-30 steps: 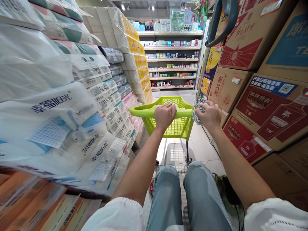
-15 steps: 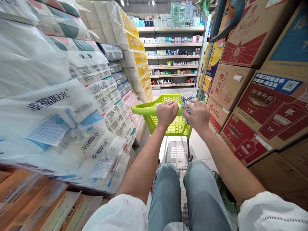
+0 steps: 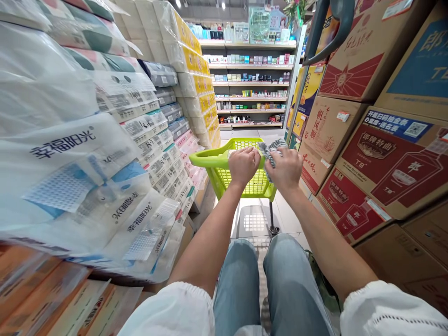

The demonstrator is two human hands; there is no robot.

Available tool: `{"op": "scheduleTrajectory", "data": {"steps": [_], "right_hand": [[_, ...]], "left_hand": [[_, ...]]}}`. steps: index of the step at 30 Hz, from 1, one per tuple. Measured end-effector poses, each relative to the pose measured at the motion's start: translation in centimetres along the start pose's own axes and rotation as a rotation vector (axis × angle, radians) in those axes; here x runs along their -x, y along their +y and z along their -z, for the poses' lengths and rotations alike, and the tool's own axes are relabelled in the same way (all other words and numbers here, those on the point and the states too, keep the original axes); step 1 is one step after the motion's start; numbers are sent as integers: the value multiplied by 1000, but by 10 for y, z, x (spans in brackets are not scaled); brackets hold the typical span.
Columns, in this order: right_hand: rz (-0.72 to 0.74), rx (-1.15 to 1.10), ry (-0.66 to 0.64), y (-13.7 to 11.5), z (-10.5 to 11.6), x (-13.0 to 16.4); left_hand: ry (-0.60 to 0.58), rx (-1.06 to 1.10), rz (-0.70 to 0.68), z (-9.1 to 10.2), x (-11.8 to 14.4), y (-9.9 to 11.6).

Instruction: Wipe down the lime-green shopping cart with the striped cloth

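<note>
Holding the green cart (image 3: 224, 161) rim, left hand (image 3: 244, 164) clamped, right hand (image 3: 286, 167) clamping a striped cloth (image 3: 269, 151); we are risking scraping the right boxes (image 3: 332, 126).

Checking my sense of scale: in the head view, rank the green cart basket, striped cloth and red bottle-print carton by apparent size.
1. red bottle-print carton, though nearness inflates it
2. green cart basket
3. striped cloth, bunched in the right hand

Both arms stretched forward, elbows slightly bent, forearms bare, white sleeves at the upper arms. Left hand (image 3: 244, 165) fisted, knuckles up. Right hand (image 3: 287, 169) just beside it, fingers curled closed, back of hand up
</note>
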State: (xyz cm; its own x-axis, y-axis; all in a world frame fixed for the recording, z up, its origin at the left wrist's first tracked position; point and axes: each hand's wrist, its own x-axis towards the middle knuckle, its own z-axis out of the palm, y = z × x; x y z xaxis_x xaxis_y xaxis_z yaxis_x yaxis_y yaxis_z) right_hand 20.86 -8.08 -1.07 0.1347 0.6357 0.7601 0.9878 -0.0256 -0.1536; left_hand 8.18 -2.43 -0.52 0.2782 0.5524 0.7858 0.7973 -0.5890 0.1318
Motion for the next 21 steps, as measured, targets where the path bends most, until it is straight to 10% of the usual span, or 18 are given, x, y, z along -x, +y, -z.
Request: {"op": "scheduleTrajectory", "data": {"steps": [5, 16, 21], "right_hand": [[55, -52, -20, -15, -6, 6], [-168, -114, 62, 71, -13, -8], [-121, -57, 63, 34, -10, -5]], "left_hand": [[-20, -10, -26, 3, 1, -6], [31, 55, -6, -6, 1, -16], [27, 28, 24, -8, 0, -13]]}}
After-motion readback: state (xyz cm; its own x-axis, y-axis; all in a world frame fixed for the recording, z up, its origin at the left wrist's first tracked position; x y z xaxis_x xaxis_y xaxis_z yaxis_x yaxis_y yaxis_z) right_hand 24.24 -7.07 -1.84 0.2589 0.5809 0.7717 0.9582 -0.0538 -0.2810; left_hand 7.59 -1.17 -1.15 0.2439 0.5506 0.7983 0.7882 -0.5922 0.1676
